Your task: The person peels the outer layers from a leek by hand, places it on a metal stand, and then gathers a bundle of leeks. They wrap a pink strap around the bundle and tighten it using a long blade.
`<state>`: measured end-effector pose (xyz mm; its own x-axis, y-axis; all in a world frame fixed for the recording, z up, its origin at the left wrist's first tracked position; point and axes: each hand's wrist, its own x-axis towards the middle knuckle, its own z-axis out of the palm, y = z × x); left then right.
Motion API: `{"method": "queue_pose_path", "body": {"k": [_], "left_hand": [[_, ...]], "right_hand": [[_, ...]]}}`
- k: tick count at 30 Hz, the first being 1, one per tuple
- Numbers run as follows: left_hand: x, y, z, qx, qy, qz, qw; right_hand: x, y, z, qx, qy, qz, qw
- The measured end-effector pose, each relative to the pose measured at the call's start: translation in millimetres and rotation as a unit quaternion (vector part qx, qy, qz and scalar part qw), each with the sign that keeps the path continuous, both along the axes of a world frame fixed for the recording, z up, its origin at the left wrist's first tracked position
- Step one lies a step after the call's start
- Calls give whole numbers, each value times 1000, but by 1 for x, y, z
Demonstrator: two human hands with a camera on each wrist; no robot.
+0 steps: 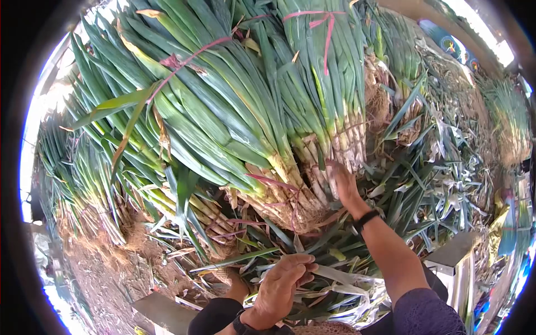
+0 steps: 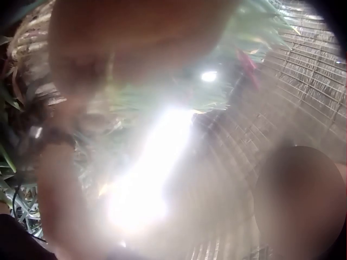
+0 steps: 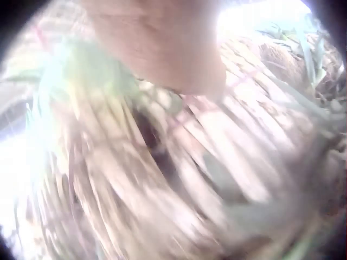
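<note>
My right hand (image 1: 343, 183) reaches to the pale lower stalks (image 1: 347, 146) of an upright leek bundle, right at the stalks; its fingertips are largely hidden. In the right wrist view the hand (image 3: 168, 49) blurs over the white stems (image 3: 217, 135). Beside it leans a large leek bundle (image 1: 206, 111), bound by a pink tie (image 1: 192, 60) around the leaves and another near its roots. My left hand (image 1: 282, 285) is held in front of my body, fingers loosely bent with nothing visible in them. Glare and blur fill much of the left wrist view.
More leek bundles (image 1: 84, 190) stand at the left, and others (image 1: 399, 72) stand behind at the right. Cut leaves (image 1: 441, 173) litter the ground. Metal-topped edges (image 1: 455, 251) flank my legs on both sides.
</note>
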<state>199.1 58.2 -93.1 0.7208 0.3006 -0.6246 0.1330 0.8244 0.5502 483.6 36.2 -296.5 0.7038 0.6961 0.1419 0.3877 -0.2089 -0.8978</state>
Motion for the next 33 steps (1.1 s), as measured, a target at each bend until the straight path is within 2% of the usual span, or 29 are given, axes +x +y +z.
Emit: {"method": "queue_pose_path", "body": {"k": [1,2,3,5,6,7,8,9,11,12,13,14,15,16,17,18,19,20,21,22,23,24,25,27,29,30,31,32,33], "left_hand": [[0,-1,-1,-6,6,3,1000],[1,-1,-4,-12,10,8,1000],[0,-2,-5,-20,16,16,1000],[-2,-2,-3,7,-11,8,1000],[-4,-5,-1,14,-27,4,1000],[-3,-8,1,23,-37,-15,999],[-2,-11,4,34,-50,-31,998],[-3,-16,5,44,-59,-44,996],[-7,-27,-8,133,-92,-100,982],[-9,-30,-13,157,-98,-116,976],[-11,-32,-18,181,-105,-132,969],[-13,-34,-22,205,-111,-146,961],[-16,-37,-22,199,-103,-148,963],[-15,-36,-11,121,-79,-140,980],[-15,-35,1,43,-50,-126,990],[-19,-32,9,77,-63,-126,987],[-23,-29,16,113,-75,-128,982],[-29,-29,19,148,-88,-133,976],[-31,-31,9,189,-104,-127,968],[-31,-33,7,183,-104,-127,969],[-30,-36,6,177,-102,-127,971],[-30,-36,6,171,-100,-123,972],[-32,-35,13,165,-93,-124,974],[-28,-35,29,149,-87,-136,976],[-26,-41,23,111,-93,-122,982],[-26,-41,20,94,-93,-117,984],[-25,-39,20,104,-88,-125,983],[-26,-39,14,165,-107,-124,973],[-27,-38,13,226,-123,-120,959]], "right_hand": [[14,28,-5,76,5,-5,997],[28,45,-3,124,131,-20,983],[40,62,4,178,251,-48,950],[32,59,13,99,395,-94,908],[22,29,18,15,191,54,980],[4,-1,27,-110,220,-8,969],[2,-40,38,-119,225,149,955],[6,-72,43,-106,202,214,950],[-2,-104,127,-147,310,167,924],[13,-107,132,33,78,248,965],[14,-102,167,-73,315,165,932],[12,-97,187,-155,210,262,929],[8,-97,188,-134,105,292,941],[7,-98,189,-113,-2,320,941],[13,-98,190,-70,-22,256,964],[25,-97,190,-24,-42,191,980],[38,-96,184,-32,200,-21,979],[45,-97,191,0,286,-57,956],[54,-107,184,-65,241,-32,968],[60,-112,169,-128,193,-8,973],[52,-115,156,-180,2,39,983],[37,-120,142,-224,-190,87,952],[25,-118,135,-259,-373,129,881],[-23,-89,156,-339,-228,125,904],[-23,-81,109,-258,-218,105,936],[-25,-73,93,-275,-162,85,944],[-29,-63,84,-303,-167,72,935],[-23,-59,54,-303,-162,78,936],[-26,-51,53,-341,-85,58,934]]}}
